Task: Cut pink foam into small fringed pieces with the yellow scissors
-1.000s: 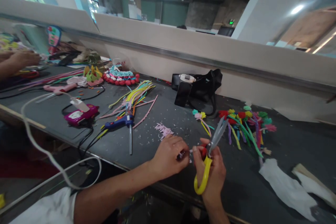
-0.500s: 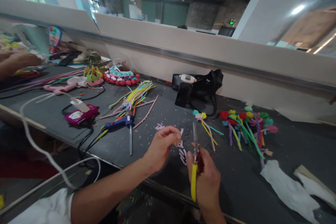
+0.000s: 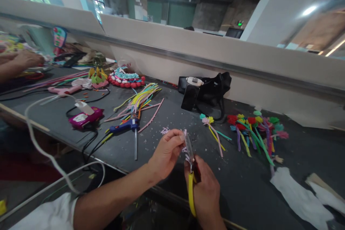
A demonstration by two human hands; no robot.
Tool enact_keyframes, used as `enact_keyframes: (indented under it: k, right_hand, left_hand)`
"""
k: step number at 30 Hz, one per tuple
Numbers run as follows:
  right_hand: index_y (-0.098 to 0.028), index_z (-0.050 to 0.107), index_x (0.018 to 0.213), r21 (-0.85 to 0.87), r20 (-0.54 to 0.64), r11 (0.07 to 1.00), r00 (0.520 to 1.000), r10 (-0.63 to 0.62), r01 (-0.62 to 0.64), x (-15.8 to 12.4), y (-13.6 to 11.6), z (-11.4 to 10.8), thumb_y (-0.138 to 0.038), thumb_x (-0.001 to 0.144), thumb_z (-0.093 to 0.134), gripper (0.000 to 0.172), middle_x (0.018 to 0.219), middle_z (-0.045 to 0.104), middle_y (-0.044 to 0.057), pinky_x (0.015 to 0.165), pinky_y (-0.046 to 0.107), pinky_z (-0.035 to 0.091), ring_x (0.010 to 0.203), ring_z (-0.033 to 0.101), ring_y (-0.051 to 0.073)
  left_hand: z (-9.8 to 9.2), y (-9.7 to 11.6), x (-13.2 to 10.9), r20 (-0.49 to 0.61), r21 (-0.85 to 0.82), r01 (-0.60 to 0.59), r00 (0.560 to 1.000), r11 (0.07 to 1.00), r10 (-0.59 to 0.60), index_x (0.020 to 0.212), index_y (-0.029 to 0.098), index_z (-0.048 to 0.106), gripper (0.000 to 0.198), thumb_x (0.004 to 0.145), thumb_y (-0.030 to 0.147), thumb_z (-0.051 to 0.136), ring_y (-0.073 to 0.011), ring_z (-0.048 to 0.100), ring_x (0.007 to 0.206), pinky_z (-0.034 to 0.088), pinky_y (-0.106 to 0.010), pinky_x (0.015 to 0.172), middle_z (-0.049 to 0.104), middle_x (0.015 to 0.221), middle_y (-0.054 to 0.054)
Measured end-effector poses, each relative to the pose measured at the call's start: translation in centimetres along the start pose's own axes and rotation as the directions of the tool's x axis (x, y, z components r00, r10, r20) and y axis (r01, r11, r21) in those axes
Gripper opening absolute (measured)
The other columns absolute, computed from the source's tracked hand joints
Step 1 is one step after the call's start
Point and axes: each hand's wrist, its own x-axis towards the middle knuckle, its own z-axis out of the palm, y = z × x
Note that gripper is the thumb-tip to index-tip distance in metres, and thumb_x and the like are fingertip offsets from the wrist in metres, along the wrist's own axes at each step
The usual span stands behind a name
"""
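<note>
My left hand is closed in a pinch on a short lilac strip, whose end pokes up past the fingertips. In my right hand is a pair of scissors with yellow handles. Its blades point up and left, close against the left fingertips and the strip. Whether the blades touch the strip cannot be made out. More cut lilac pieces lie on the dark table, some of them partly hidden behind my hands.
A blue glue gun lies by a bundle of chenille stems. Chenille flowers and white cloth are at right. A black bag and phone stand behind. Another person's hand shows at far left.
My right hand has brought the scissors leftward, and their blades have tilted toward the left fingertips. My left hand keeps its pinch in nearly the same place. The view has shifted slightly.
</note>
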Motion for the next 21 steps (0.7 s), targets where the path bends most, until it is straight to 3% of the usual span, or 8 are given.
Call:
enact_keyframes:
  k: [21]
  right_hand:
    - [-0.018,0.065,0.106,0.048,0.029,0.996,0.997,0.068,-0.069,0.17,-0.72,-0.64,-0.032,0.09,0.049,0.026,0.081,0.071,0.003,0.063,0.023,0.049,0.07,0.067,0.016]
  left_hand:
    - [0.08,-0.11,-0.04,-0.018,0.022,-0.015,1.0,1.0,0.015,0.068,0.016,0.06,0.016,0.064,0.02,0.074,-0.0088,0.052,0.062,0.042,-0.022,0.063,0.057,0.066,0.004]
